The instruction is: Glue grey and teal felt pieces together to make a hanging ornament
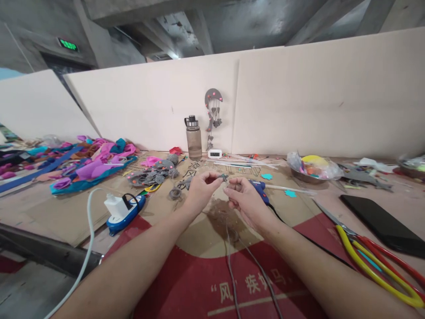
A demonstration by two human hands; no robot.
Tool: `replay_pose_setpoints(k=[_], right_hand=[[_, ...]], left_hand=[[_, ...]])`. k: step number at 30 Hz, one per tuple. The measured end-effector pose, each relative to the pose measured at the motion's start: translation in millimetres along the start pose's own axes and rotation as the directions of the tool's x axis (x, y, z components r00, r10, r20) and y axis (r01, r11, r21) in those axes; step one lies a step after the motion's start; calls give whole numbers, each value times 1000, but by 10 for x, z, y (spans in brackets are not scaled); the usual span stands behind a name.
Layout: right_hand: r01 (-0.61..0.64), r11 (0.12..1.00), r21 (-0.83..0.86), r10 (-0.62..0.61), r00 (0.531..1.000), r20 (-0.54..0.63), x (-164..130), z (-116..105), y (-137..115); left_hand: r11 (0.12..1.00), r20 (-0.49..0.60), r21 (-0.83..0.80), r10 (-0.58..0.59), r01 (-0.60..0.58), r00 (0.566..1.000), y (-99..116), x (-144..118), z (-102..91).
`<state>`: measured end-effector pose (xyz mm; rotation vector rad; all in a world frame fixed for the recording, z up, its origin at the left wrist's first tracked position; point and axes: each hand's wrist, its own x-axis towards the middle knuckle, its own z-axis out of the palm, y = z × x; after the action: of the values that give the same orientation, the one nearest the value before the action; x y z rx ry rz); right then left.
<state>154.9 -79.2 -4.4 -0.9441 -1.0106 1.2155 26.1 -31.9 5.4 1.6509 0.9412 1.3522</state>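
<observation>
My left hand (199, 189) and my right hand (244, 199) meet over the cardboard-covered table (186, 230). Between the fingertips of both hands sits a small grey felt piece (224, 177), pinched from each side. Two thin grey cords (232, 266) trail from under my right hand toward me across the red printed sheet (186, 283). A blue glue gun (259, 189) lies just behind my right hand. Grey felt cut-outs (151, 176) lie to the left, beyond my left hand.
A blue-and-white power strip (122, 212) with a white cable lies at left. Scissors with yellow and red handles (372, 252) and a black phone (381, 221) are at right. A water bottle (194, 138), small clock (214, 153), metal bowl (308, 169) and coloured felt pile (96, 161) stand farther back.
</observation>
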Motion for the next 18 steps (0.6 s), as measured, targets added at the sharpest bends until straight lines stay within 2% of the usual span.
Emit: replay_pose_setpoints(k=[5,10,14,18], right_hand=[[52,981,-185,-70,993,-91,29,-41,-57],[154,913,-379,-221,965,-140,43,-84,-86],[197,862,-467,-297,943,-151,40,-92,-123],[183,834,-521,-314,933,-175,39,-83,-164]], left_hand=[[996,43,-64,-65,68,997,-14,-8,2],[986,77,-130,-92,101,993,4,-32,30],[985,105,-139,-92,106,990,-25,-31,35],[985,112,-122,-110,124,988,-17,-42,35]])
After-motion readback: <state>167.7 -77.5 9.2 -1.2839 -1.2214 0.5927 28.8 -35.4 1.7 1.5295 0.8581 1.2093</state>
